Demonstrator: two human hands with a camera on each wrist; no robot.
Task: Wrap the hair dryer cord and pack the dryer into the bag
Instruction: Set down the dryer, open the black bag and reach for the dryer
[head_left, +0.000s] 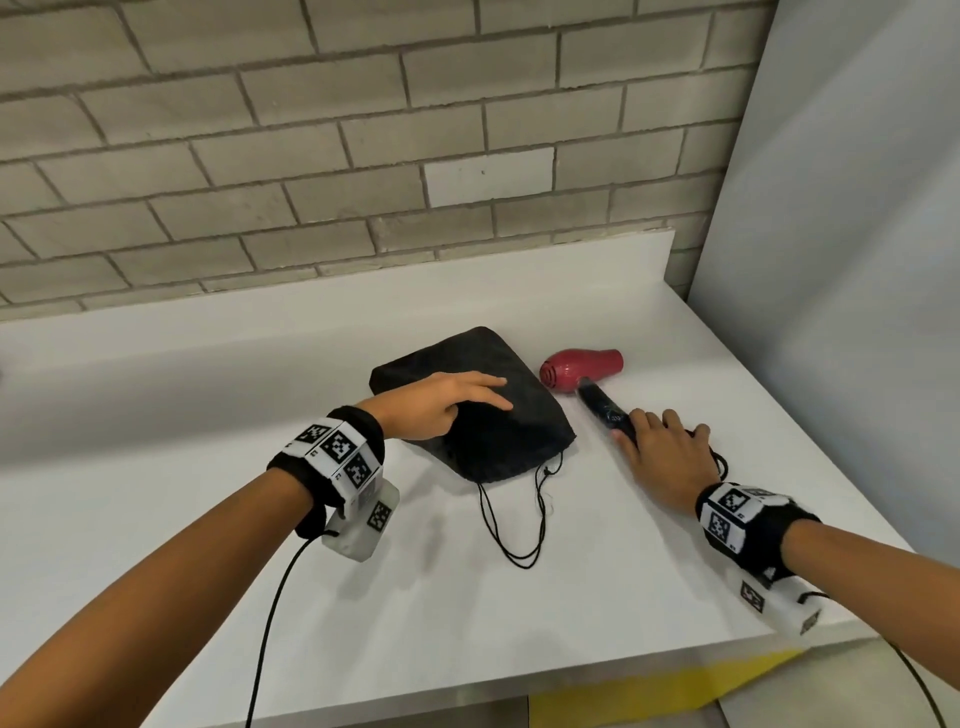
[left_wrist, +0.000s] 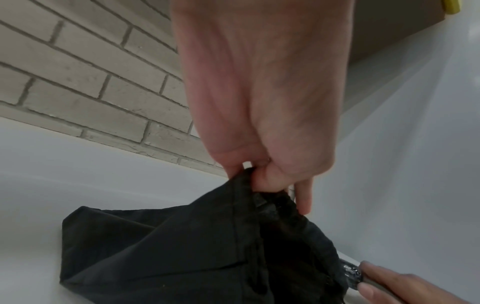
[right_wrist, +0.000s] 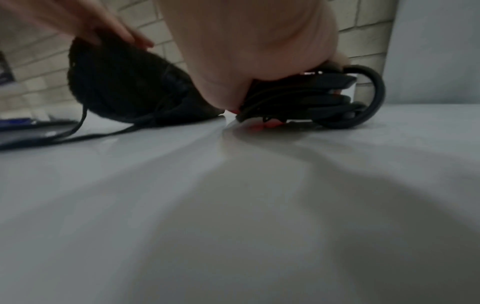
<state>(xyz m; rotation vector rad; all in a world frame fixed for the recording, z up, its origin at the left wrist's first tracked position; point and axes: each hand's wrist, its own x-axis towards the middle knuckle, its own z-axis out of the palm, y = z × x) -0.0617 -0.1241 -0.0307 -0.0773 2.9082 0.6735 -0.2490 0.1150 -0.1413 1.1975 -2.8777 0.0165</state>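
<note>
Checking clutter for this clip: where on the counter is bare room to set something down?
Bare counter lies left of the bag, and in front past the drawstrings. Crowded: between the bag and the hair dryer, where the right hand covers the cord.

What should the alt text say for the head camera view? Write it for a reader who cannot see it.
A left hand rests on a flat black drawstring bag while the right hand grips the black handle end of a red hair dryer, both lying on a white counter against a grey brick wall.
</note>
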